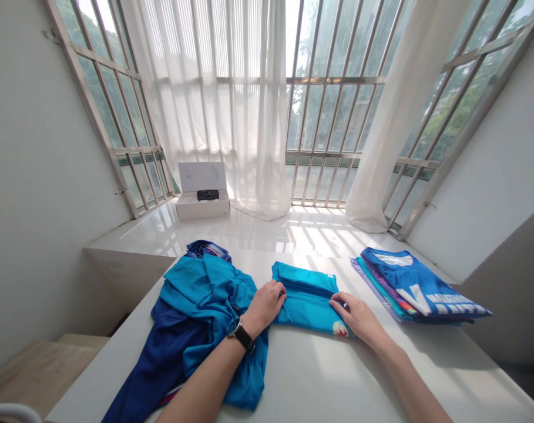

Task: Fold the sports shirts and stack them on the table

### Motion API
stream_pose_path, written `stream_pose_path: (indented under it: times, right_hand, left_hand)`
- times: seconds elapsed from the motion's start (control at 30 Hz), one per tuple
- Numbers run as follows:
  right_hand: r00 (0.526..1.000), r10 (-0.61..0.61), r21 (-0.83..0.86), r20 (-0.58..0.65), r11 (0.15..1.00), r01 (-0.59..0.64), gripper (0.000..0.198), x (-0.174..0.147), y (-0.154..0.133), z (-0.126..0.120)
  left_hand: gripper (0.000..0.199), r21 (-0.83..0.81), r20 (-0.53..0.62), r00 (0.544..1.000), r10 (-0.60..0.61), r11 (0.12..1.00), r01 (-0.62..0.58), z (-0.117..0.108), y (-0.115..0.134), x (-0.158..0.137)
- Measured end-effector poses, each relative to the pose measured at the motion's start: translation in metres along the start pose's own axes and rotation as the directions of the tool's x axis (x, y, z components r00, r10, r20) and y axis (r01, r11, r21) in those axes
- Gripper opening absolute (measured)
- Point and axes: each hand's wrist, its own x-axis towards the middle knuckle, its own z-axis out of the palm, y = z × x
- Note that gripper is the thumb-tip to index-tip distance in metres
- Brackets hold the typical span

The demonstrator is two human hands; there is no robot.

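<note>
A turquoise jersey lies folded into a flat rectangle on the white table, with a lengthwise fold line across it and a round red-and-white emblem at its near right corner. My left hand, a watch on its wrist, has its fingers closed on the jersey's left edge. At the right edge, my right hand pinches the cloth between thumb and fingers. Beside my left forearm a rumpled heap of teal clothing and navy clothing spreads over the table, partly under that forearm.
A stack of folded jerseys stands on the right of the table, a blue one on top. Behind, an opened white box with a black device sits on the windowsill near sheer curtains and barred windows.
</note>
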Motion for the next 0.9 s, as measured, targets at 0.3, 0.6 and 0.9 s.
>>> stream_pose_path:
  times: [0.3,0.6,0.9]
  right_hand:
    - [0.992,-0.008,-0.020,-0.123,1.000,0.005,0.026,0.000,0.002,0.002]
    - [0.996,-0.019,-0.028,-0.091,0.999,0.017,0.029,0.000,0.002,0.002]
    - [0.997,-0.006,-0.050,-0.079,0.999,0.002,0.033,0.002,0.002,0.002]
  left_hand:
    - [0.013,0.064,-0.004,1.000,-0.005,0.998,0.005,0.000,0.001,0.000]
    - [0.042,0.101,0.105,0.935,0.340,0.931,-0.350,-0.007,0.006,-0.003]
    - [0.021,0.043,0.164,0.881,0.444,0.889,-0.456,-0.009,0.031,-0.015]
